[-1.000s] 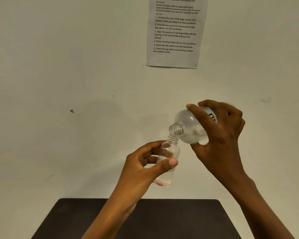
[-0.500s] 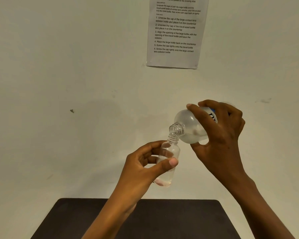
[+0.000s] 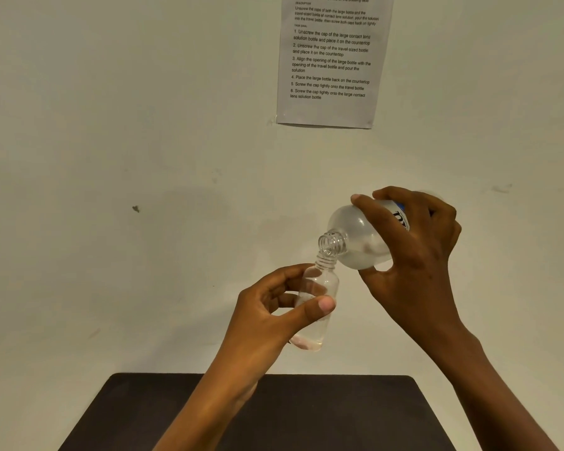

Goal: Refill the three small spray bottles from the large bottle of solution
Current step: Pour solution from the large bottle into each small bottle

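Clear plastic: one small bottle (image 3: pixel 323 283), one large bottle (image 3: pixel 355 232), two hands (image 3: pixel 264 320) (image 3: pixel 417 255).

Single head-worn wide-angle view, facing forward at the wall (image 3: pixel 111 125), close behind left hand (image 3: pixel 274 314) and right hand (image 3: pixel 414 255), table (image 3: pixel 306 411) below them, printed sheet (image 3: pixel 332 60) above the right hand.

Wall: you face a plain off-white wall (image 3: pixel 111 125) — lightly scuffed, filling the far view.
Sheet: a printed sheet (image 3: pixel 331 60) is stuck high on it, right of centre.
Mark: a small dark mark (image 3: pixel 135 208) at left.
Table: a dark table (image 3: pixel 323 415) near you, far corners rounded.
Light: soft, dim — faint shadows.
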{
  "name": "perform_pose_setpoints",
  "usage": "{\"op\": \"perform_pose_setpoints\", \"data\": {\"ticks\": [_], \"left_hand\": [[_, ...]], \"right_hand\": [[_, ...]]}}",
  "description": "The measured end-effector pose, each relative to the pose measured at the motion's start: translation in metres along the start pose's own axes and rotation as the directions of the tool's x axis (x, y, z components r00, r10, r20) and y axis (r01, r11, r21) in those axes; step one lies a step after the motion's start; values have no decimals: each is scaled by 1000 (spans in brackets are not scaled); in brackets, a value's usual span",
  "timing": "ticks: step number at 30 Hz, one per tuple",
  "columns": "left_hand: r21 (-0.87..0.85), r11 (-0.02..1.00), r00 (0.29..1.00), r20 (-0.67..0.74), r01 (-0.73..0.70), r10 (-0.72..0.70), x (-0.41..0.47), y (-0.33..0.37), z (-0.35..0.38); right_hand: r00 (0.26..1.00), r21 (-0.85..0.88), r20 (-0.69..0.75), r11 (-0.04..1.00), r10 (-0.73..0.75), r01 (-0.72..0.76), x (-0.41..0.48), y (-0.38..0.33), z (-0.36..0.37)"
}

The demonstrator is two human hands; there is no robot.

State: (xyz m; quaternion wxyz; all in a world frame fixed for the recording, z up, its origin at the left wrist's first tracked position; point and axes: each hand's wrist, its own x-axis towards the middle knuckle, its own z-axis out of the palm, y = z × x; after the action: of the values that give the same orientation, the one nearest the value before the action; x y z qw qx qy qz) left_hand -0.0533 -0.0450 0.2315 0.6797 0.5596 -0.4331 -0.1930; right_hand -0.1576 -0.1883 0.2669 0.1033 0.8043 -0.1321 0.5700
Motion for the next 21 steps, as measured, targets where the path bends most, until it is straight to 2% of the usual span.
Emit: {"op": "perform_pose_setpoints", "data": {"ticks": [21], "left_hand": [[-7,1000,1000,-9,-1,1,1,0,0]], "right_hand": [[1000,1,2,1000,-1,1,1,-1,1]]}}
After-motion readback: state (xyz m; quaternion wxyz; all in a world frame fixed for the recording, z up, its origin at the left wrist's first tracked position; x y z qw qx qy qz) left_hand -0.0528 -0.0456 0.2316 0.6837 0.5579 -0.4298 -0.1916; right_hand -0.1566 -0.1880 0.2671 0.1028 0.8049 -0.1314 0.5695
